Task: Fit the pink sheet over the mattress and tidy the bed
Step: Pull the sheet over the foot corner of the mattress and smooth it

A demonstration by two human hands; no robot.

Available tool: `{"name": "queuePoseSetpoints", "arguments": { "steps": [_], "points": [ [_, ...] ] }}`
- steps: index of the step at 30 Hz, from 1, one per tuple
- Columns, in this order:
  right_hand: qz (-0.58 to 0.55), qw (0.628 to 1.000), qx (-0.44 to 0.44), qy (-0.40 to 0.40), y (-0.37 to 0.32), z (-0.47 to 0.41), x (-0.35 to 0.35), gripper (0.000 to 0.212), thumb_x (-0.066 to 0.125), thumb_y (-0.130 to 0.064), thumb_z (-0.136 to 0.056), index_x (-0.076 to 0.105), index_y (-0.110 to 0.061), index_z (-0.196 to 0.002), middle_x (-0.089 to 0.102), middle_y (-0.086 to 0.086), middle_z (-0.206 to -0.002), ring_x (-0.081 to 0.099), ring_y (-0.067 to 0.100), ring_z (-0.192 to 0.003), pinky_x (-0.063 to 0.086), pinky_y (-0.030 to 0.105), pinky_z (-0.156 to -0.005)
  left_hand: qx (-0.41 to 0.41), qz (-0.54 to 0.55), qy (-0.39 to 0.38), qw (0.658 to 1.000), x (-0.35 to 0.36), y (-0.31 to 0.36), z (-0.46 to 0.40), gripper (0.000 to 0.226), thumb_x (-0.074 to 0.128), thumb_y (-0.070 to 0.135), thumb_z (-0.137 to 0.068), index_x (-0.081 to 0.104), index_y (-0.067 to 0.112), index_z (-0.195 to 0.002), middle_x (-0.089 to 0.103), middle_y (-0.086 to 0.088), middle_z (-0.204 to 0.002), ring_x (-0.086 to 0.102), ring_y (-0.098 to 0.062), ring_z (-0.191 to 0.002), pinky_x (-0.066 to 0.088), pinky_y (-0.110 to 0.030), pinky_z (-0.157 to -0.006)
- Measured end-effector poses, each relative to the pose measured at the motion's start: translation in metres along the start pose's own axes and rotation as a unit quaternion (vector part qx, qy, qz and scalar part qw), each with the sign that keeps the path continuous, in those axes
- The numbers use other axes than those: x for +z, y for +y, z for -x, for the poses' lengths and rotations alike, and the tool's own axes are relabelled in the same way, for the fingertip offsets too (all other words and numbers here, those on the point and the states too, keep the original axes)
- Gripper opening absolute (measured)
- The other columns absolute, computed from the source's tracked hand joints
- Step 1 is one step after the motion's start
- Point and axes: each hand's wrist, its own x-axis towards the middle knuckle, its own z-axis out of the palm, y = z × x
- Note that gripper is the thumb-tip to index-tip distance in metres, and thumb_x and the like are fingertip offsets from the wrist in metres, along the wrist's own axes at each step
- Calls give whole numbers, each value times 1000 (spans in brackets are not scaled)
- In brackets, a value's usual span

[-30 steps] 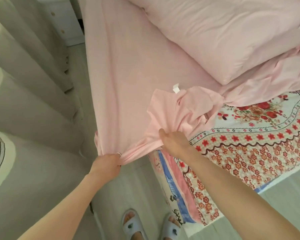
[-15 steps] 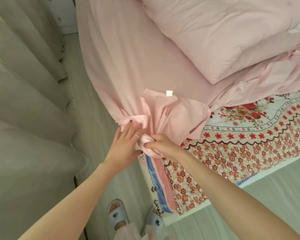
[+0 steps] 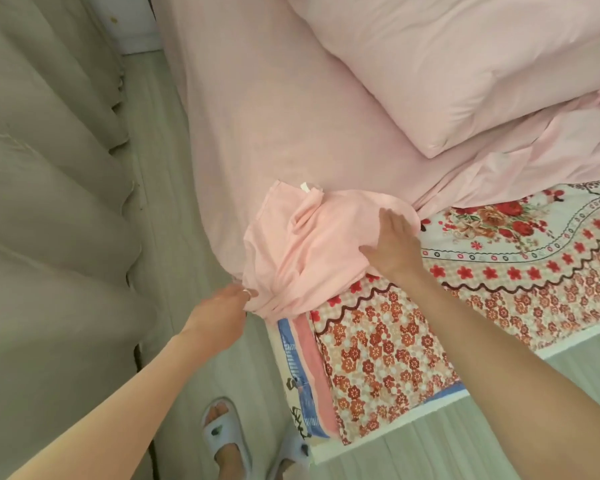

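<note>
The pink sheet (image 3: 267, 109) lies smooth over the far side of the mattress. Its near corner is bunched in a loose heap (image 3: 312, 251) with a small white tag on top. My left hand (image 3: 222, 306) grips the lower edge of that bunch at the mattress corner; its fingers are hidden in the cloth. My right hand (image 3: 394, 242) lies flat with straight fingers on the right side of the heap. The floral mattress cover (image 3: 499, 292) is bare at the near corner and along the foot.
A pink pillow (image 3: 465, 64) and a crumpled pink cover (image 3: 534, 157) lie on the bed at the right. Beige curtains (image 3: 49, 188) hang close on the left, with a narrow strip of floor (image 3: 160, 188) between them and the bed. My slippered feet (image 3: 226, 434) stand at the corner.
My right hand let go of the bunched corner and moved up and right to lie flat on the heap. My left hand dropped lower and now grips the sheet's edge.
</note>
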Motion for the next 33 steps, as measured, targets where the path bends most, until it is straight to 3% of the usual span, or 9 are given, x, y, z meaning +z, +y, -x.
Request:
{"name": "queuePoseSetpoints", "arguments": {
  "steps": [6, 9, 13, 15, 19, 23, 26, 29, 33],
  "points": [
    [13, 999, 25, -17, 27, -63, 9, 112, 67, -45, -78, -12, -6, -148, -7, 8, -159, -8, 27, -147, 1, 54, -117, 52, 35, 39, 997, 27, 40, -26, 40, 38, 15, -95, 43, 16, -134, 31, 7, -148, 37, -18, -133, 40, -34, -102],
    [-65, 993, 74, -68, 31, -79, 17, 95, 62, -46, -79, 10, -8, -149, 29, 13, -152, 24, 31, -142, 8, 54, -117, 58, 34, 43, 997, 38, 49, -23, 40, 38, 11, -94, 45, 14, -133, 30, 4, -150, 36, -21, -134, 43, -36, -100],
    [-210, 974, -7, -88, 4, -48, 14, 24, 52, -26, -90, 60, -4, -95, 61, 10, -88, 60, 27, -79, 53, 42, -76, 52, 18, 101, 993, 20, 64, -20, 56, 47, 18, -94, 26, 18, -145, 14, -1, -156, 20, -21, -143, 34, -35, -110],
    [-182, 970, -99, -130, -12, -18, 8, 27, 50, -24, -93, 55, -3, -75, 54, 5, -72, 49, 17, -62, 44, 32, -62, 40, 21, 137, 990, 3, 76, -18, 72, 54, 24, -91, 12, 18, -149, 5, -5, -158, 10, -23, -146, 26, -38, -114],
    [-171, 922, -207, -280, -32, 46, -20, 39, 51, -19, -95, 37, -26, -59, 61, -1, -86, 43, -4, -41, 30, 13, -46, 76, -130, 126, 981, -21, 97, -14, 99, 62, 43, -83, -10, 22, -149, -23, -8, -155, -16, -29, -145, 6, -45, -120],
    [-189, 903, -202, -329, -25, 94, -46, 20, 52, -17, -95, 61, -9, -79, 53, 1, -67, 48, -4, -52, 33, 11, -47, 148, -232, 74, 959, -17, 107, 5, 53, 56, 38, -88, 42, 19, -135, -19, -3, -157, -20, -28, -144, -4, -49, -118],
    [-157, 914, -192, -320, -2, 118, -54, 10, 57, -31, -92, 62, -22, -91, 55, -8, -79, 54, -4, -66, 35, 11, -56, 176, -189, 10, 966, -7, 107, 29, 32, 45, 26, -91, 55, 18, -119, 26, 1, -153, 13, -20, -145, 7, -38, -118],
    [-19, 938, -154, -311, 22, 134, -43, 69, 68, -50, -77, 45, -20, -135, 52, -1, -127, 55, 14, -107, 46, 25, -87, 142, 6, -25, 989, 0, 106, 60, 11, 52, 22, -86, 47, 19, -77, 55, -1, -89, 49, -23, -89, 36, -24, -73],
    [152, 935, -197, -253, 32, 158, -25, 54, 67, -46, -79, 56, -15, -122, 55, 5, -119, 55, 21, -103, 44, 36, -94, 97, 222, -37, 970, 10, 104, 96, 31, 54, 13, -87, 37, 24, -63, 42, 7, -63, 41, -6, -56, 34, -15, -51]
  ]
}}
